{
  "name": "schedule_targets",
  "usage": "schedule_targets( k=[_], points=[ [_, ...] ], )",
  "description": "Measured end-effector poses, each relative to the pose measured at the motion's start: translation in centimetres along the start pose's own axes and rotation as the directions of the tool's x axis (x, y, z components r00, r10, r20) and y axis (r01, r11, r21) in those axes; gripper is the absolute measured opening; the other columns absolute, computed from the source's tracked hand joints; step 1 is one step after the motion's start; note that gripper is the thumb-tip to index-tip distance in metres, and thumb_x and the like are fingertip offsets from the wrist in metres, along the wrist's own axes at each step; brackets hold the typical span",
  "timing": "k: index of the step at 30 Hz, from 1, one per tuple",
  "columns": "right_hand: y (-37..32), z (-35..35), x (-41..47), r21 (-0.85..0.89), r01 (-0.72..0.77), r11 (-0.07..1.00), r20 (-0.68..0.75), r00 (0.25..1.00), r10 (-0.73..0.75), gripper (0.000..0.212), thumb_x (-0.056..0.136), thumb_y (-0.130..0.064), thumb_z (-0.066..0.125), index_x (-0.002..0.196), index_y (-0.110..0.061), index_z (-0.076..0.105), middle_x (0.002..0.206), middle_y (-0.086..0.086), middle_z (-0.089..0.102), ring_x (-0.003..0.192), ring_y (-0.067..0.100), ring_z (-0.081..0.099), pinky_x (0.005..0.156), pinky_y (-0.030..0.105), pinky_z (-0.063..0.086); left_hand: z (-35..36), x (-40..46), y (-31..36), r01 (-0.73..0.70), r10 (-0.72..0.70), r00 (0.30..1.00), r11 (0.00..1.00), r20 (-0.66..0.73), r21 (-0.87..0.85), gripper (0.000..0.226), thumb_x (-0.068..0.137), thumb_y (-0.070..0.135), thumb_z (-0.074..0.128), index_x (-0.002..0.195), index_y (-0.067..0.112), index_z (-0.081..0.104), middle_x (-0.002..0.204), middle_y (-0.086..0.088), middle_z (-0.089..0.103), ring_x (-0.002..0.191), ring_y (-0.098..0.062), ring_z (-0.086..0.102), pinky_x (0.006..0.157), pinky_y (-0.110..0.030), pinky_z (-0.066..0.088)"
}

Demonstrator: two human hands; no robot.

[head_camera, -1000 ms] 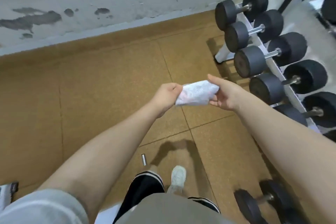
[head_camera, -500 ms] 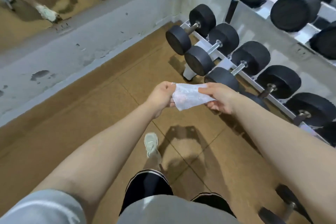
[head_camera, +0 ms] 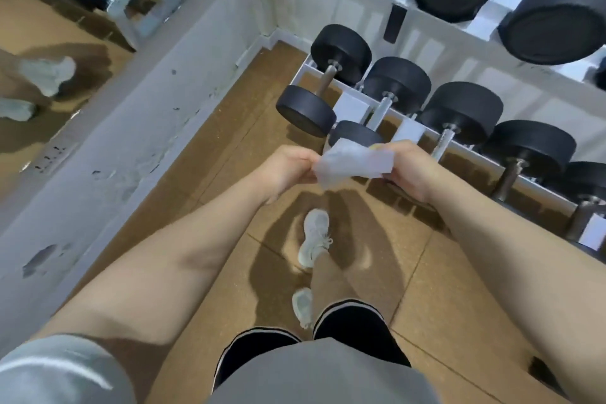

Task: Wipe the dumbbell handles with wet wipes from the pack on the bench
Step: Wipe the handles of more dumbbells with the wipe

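Both the left hand (head_camera: 288, 170) and the right hand (head_camera: 406, 170) have fingers curled onto opposite ends of a wet wipe (head_camera: 352, 162), stretched just in front of the lower dumbbell rack (head_camera: 410, 131); wiping seems not yet begun, so next comes wrapping it round the nearest handle (head_camera: 380, 111).
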State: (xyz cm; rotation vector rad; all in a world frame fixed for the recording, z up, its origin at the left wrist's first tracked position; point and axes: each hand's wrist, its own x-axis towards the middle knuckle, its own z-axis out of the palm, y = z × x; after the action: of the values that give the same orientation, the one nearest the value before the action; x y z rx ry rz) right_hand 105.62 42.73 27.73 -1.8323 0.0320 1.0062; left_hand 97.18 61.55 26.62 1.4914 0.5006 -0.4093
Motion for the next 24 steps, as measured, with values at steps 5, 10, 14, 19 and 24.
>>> schedule_targets(
  k=[5,10,14,19,24],
  points=[
    [-2.0,0.8,7.8,-0.197,0.111,0.974,-0.158,0.977,-0.143,0.036,0.089,0.004,0.041,0.059,-0.006,0.057,0.059,0.01,0.045,0.061,0.015,0.041,0.057,0.022,0.036,-4.0,9.0,1.7,-0.129,0.12,0.991,0.866,0.05,0.483,0.042,0.078,-0.024,0.033,0.083,0.006,0.062,0.051,0.005,0.052,0.047,-0.003,0.051,0.048,-0.008,0.036],
    [-3.8,0.0,17.1,-0.316,-0.019,0.949,-0.334,0.938,-0.093,0.052,0.094,-0.04,0.047,0.064,-0.003,0.068,0.065,0.011,0.059,0.062,0.016,0.051,0.067,0.026,0.037,-7.2,18.3,2.7,-0.427,0.31,0.899,0.47,0.308,0.773,0.031,0.066,-0.008,0.038,0.065,0.0,0.068,0.08,-0.014,0.057,0.07,-0.017,0.048,0.057,-0.007,0.032],
    [-4.2,-1.4,21.3,-0.294,-0.083,0.952,-0.497,0.864,-0.079,0.047,0.088,-0.039,0.058,0.063,0.0,0.068,0.064,0.013,0.061,0.066,0.021,0.055,0.071,0.029,0.04,-7.0,24.2,4.3,-0.45,0.198,0.891,0.269,0.408,0.852,0.028,0.084,-0.003,0.046,0.097,0.004,0.07,0.113,-0.012,0.056,0.098,-0.027,0.055,0.067,-0.021,0.031],
    [-2.3,-3.6,23.8,-0.121,-0.105,0.987,-0.535,0.844,0.024,0.025,0.081,-0.02,0.069,0.07,-0.014,0.048,0.072,-0.005,0.049,0.072,0.012,0.046,0.058,0.019,0.033,-4.6,30.2,4.4,-0.475,0.087,0.879,0.241,0.469,0.846,0.037,0.091,0.0,0.042,0.121,0.013,0.06,0.128,-0.009,0.054,0.117,-0.024,0.051,0.096,-0.026,0.037],
    [1.8,-6.0,25.6,0.263,-0.154,0.952,-0.559,0.78,0.281,0.035,0.085,-0.007,0.063,0.113,-0.017,0.043,0.096,0.003,0.051,0.083,0.021,0.052,0.071,0.031,0.047,-2.0,35.1,3.6,-0.374,0.004,0.904,0.491,0.427,0.787,0.021,0.095,0.006,0.038,0.112,0.009,0.05,0.115,-0.009,0.055,0.094,-0.025,0.054,0.076,-0.031,0.041]
  ],
)
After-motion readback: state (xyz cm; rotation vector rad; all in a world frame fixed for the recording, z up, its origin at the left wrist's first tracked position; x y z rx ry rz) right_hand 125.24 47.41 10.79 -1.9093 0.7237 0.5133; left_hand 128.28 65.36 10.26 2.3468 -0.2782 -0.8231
